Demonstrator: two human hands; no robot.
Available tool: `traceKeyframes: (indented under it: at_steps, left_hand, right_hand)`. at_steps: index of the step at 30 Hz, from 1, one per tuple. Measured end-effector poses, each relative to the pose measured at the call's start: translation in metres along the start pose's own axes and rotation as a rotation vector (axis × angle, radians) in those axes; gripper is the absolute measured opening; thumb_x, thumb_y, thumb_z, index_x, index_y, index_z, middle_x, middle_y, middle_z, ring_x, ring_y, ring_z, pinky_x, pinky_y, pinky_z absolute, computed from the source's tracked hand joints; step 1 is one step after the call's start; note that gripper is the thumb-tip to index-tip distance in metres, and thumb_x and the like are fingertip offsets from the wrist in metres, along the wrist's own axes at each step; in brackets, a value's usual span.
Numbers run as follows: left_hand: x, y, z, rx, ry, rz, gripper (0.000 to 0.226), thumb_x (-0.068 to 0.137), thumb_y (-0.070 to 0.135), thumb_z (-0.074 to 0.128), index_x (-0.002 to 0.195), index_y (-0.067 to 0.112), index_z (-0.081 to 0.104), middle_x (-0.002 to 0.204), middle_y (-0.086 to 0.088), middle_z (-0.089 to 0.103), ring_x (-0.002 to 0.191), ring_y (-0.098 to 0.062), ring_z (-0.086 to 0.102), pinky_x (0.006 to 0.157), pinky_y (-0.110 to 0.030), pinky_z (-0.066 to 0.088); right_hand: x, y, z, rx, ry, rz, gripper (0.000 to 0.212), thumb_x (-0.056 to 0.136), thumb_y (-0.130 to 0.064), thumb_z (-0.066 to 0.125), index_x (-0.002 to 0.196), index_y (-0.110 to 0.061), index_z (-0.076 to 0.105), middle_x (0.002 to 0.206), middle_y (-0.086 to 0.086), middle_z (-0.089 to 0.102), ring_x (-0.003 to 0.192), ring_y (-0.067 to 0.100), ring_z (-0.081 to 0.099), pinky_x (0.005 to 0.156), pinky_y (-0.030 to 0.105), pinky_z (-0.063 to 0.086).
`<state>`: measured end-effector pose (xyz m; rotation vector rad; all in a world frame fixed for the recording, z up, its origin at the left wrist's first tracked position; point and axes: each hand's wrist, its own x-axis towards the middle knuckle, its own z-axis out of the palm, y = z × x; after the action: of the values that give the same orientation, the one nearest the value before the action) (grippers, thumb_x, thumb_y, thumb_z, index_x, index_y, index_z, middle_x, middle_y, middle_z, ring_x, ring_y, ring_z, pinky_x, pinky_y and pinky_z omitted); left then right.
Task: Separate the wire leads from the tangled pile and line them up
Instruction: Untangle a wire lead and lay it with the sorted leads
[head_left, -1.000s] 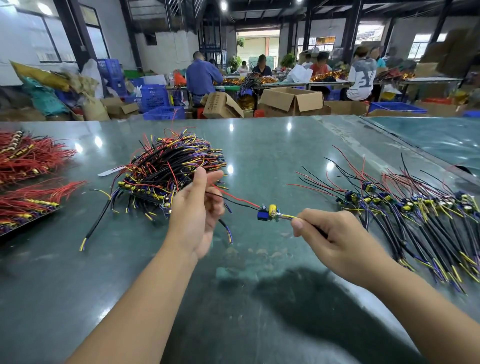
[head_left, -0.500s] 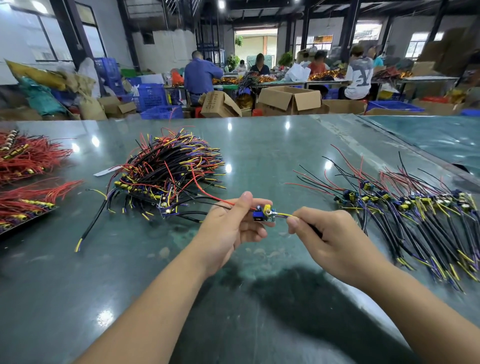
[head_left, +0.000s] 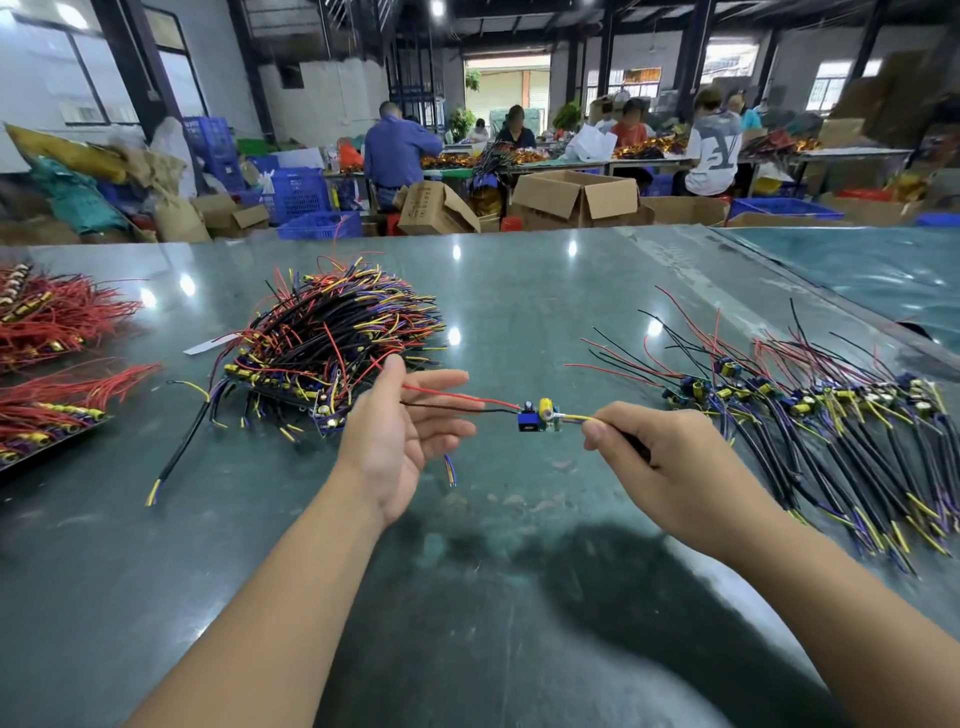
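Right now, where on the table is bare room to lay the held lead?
Bare table lies between the tangled pile and the lined-up row, and in front under both forearms. The left edge is crowded by red wire bundles; the right side by the row.

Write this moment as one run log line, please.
right hand: pinches lead of small blue-yellow wired module | left hand: open, under its red-black wires | tangled pile: left

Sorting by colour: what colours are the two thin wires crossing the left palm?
Red and black, clearest in the head view.
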<state>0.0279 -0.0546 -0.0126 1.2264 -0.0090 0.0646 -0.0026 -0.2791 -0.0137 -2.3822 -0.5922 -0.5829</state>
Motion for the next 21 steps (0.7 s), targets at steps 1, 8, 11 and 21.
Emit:
traceKeyframes:
  at_steps: [1,8,11,21]
  left_hand:
    - [0.002,0.001,-0.002,0.011,0.040,0.023,0.059,0.103,0.039,0.022,0.085,0.007,0.067,0.065,-0.010,0.072,0.044,-0.011,0.061,0.042,-0.015,0.046]
    - [0.007,-0.001,-0.003,-0.011,0.246,0.112,0.053,0.105,0.034,0.023,0.080,0.009,0.063,0.057,-0.002,0.069,0.036,-0.004,0.048,0.039,-0.011,0.040]
    - [0.008,-0.003,-0.001,-0.078,0.256,0.111,0.050,0.105,0.034,0.023,0.088,0.009,0.063,0.060,-0.003,0.070,0.035,-0.003,0.045,0.037,-0.011,0.038]
    - [-0.007,-0.003,0.009,-0.231,0.007,-0.082,0.057,0.085,0.065,0.040,0.132,0.034,0.044,0.102,-0.010,0.073,0.048,-0.012,0.061,0.043,-0.017,0.048]
  right_hand:
    - [0.000,0.000,-0.001,0.002,-0.004,0.001,0.026,0.093,-0.030,0.051,0.080,-0.011,0.064,0.044,-0.006,0.030,0.046,0.014,0.026,0.048,0.028,0.023]
    - [0.000,-0.008,0.001,-0.032,-0.059,-0.042,0.025,0.095,-0.029,0.051,0.080,-0.013,0.064,0.040,-0.007,0.032,0.043,0.009,0.028,0.050,0.034,0.029]
    - [0.001,-0.008,0.000,-0.043,-0.057,-0.034,0.025,0.095,-0.028,0.050,0.082,-0.012,0.064,0.041,-0.010,0.029,0.044,0.008,0.027,0.050,0.035,0.029]
    - [0.002,-0.005,0.002,0.006,0.002,-0.006,0.025,0.094,-0.028,0.050,0.083,-0.011,0.065,0.040,-0.008,0.029,0.043,0.010,0.027,0.048,0.032,0.026]
